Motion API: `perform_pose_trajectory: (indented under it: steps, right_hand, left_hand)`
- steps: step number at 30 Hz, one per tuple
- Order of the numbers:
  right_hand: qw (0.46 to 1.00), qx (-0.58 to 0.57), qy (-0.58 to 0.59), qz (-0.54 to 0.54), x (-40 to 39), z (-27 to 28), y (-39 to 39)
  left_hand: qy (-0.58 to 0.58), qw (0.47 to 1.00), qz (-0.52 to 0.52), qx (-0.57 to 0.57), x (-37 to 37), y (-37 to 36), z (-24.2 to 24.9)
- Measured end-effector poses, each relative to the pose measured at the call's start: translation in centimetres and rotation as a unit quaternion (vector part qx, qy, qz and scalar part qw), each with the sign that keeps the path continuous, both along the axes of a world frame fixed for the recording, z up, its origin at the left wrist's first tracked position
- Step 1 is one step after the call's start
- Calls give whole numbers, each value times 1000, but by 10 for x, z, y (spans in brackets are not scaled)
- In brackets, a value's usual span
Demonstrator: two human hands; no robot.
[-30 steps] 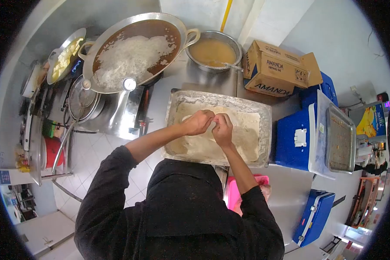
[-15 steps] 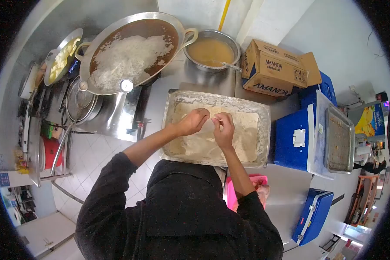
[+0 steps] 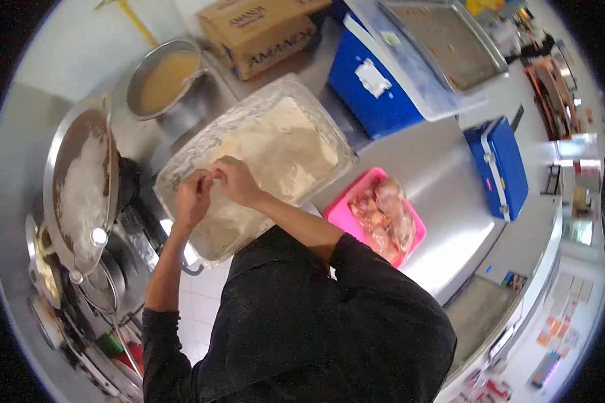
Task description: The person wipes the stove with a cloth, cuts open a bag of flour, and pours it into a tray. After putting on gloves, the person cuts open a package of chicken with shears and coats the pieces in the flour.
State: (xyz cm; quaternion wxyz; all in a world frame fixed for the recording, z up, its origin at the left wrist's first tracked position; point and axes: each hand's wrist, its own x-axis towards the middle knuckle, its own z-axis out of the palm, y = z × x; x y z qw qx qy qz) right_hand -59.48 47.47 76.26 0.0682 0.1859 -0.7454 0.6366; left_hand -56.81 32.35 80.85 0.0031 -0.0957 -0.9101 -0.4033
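My left hand [image 3: 193,196] and my right hand [image 3: 236,181] meet fingertip to fingertip above a rectangular metal pan [image 3: 346,158]. Fingers of both hands are closed in a pinch. Whatever sits between them, if anything, is too small to make out. Pale flour [image 3: 286,164] covers the pan's bottom and cakes its walls. To the right of the pan, a bright pink tray [image 3: 418,232] holds raw meat pieces, likely chicken [image 3: 386,218].
A bowl of tan liquid [image 3: 161,80] stands behind the pan, beside an AMANDA carton [image 3: 262,33]. At left a large wok [image 3: 81,188] holds foaming brown liquid. Blue coolers [image 3: 376,80] and a metal sheet tray [image 3: 450,47] are at right.
My view has swung to the right, bringing the pink tray with meat fully into sight. My hands stay pinched together, now over the left part of the pan.
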Motion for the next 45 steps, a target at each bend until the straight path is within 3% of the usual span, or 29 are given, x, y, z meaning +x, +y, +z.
perform_pose_trajectory:
  steps: [7,10,13,15,16,17,18,19,20,22,24,27,33,37,38,42,44,45]
  right_hand:
    - [999,-28,23,-4,4,-3,15]
    - [997,22,63,24,2,-3,22]
    - [972,128,163,112,-6,-11,29]
    - [918,189,333,103,-5,-20,28]
    - [916,189,322,148,-6,-9,34]
    - [922,226,268,164,-5,-5,38]
    - [950,193,173,173,-9,-14,37]
    - [966,145,179,118,-10,2,36]
    - [964,155,161,143,-15,9,38]
    - [983,124,50,126,-9,27,27]
    - [980,129,62,136,-15,17,14]
    - [977,134,63,154,-35,20,-3]
    - [987,78,16,137,-46,-3,-19]
    - [975,116,-50,185,-62,19,-24]
    - [981,92,-99,141,-45,43,-36]
    - [981,86,-166,46,26,90,-71]
    - [989,112,-28,94,24,25,-78]
    - [985,121,44,111,22,-1,-78]
  left_hand:
    - [-74,996,-50,-24,-13,8,11]
    - [-88,992,-78,-47,-17,10,12]
    - [-82,990,-115,-23,-25,-3,-9]
    - [-30,988,-137,-64,-20,-13,-20]
    - [-102,978,-157,-88,-21,-21,-28]
    - [-129,981,-127,-70,-18,-10,-5]
    - [-50,987,-148,-50,-18,-10,3]
    - [-35,988,-133,-75,-13,-8,14]
    - [31,991,-125,-26,-8,-12,-6]
    - [126,987,-61,-76,14,-14,-11]
    - [173,981,-35,-83,22,-18,-23]
    - [153,984,46,-80,20,-12,-7]
    - [177,934,306,-59,117,-33,53]
    - [112,844,523,-29,263,-58,39]
    - [92,813,573,-30,308,-60,20]
    - [-7,598,801,34,493,-26,-77]
    - [-150,496,855,25,589,15,-159]
    - [-199,488,850,-4,631,45,-192]
